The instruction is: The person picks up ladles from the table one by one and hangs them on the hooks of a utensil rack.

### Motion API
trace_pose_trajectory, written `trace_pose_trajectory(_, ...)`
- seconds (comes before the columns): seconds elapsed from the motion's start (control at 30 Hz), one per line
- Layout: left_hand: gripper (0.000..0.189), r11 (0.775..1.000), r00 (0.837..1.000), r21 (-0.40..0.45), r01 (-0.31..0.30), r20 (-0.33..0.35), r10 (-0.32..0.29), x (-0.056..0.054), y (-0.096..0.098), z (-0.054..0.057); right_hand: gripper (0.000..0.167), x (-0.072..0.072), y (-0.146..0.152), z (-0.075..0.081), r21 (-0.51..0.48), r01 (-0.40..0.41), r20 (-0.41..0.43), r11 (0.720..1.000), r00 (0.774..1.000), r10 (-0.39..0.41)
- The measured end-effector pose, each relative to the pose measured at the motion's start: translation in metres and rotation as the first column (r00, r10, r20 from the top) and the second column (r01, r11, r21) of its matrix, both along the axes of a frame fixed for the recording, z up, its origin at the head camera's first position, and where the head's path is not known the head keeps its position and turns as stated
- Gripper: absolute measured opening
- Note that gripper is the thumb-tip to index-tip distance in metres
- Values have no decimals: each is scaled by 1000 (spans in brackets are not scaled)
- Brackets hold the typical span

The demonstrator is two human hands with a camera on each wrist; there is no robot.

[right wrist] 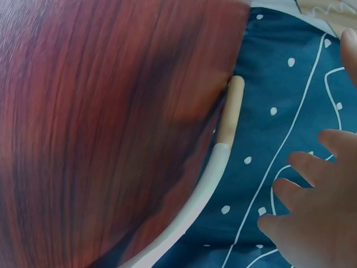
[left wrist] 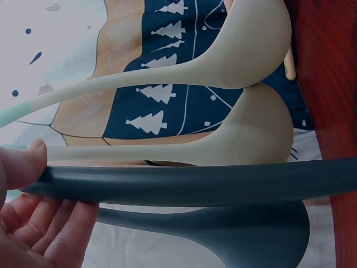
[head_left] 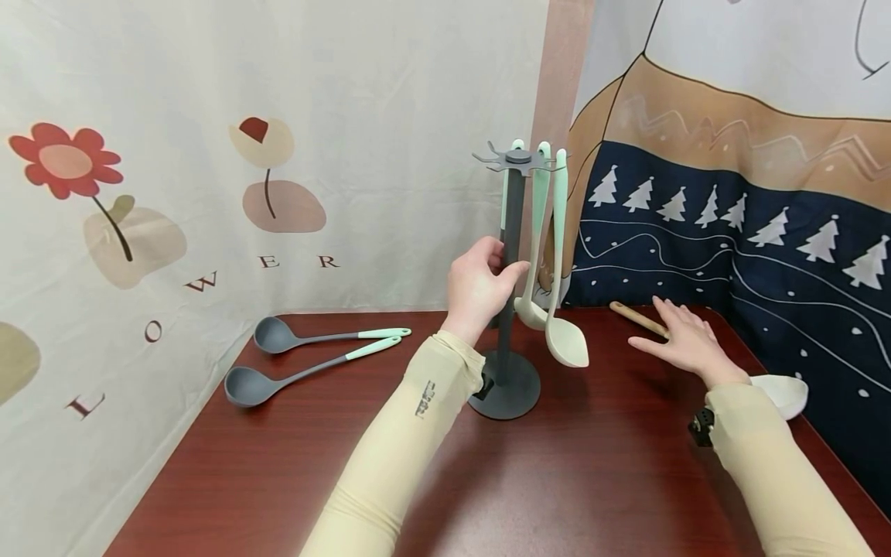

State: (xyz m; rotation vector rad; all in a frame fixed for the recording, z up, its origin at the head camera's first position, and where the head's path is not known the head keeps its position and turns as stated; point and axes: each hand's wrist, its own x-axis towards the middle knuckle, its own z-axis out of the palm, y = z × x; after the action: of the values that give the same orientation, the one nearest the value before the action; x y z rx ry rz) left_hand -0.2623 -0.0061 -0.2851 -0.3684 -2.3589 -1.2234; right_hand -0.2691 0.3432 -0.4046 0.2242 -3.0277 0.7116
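Note:
My left hand [head_left: 480, 286] grips the pole of a dark grey utensil stand [head_left: 513, 224], thumb on one side and fingers on the other in the left wrist view. Two cream ladles with mint handles hang on its right side, a nearer one [head_left: 567, 340] and one behind it [head_left: 530, 312]. Behind the pole hangs a dark grey utensil [left wrist: 268, 234], mostly hidden in the head view. My right hand [head_left: 685, 340] is held with fingers spread above a white ladle [head_left: 783, 393] with a wooden handle [right wrist: 231, 111]; it holds nothing.
Two dark grey ladles with mint handles, a rear one [head_left: 274, 335] and a front one [head_left: 250, 387], lie at the left of the red-brown table [head_left: 557, 480]. Printed curtains, one cream [head_left: 390, 155] and one navy [head_left: 654, 247], stand behind and beside the table.

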Motion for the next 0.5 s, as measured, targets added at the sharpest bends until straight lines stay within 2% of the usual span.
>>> trace_pose_trajectory(0.5,22,1000,1000,26,3,5,-3,1,1,0,109,-2,15,-6,86,29,67,996,997,-35)
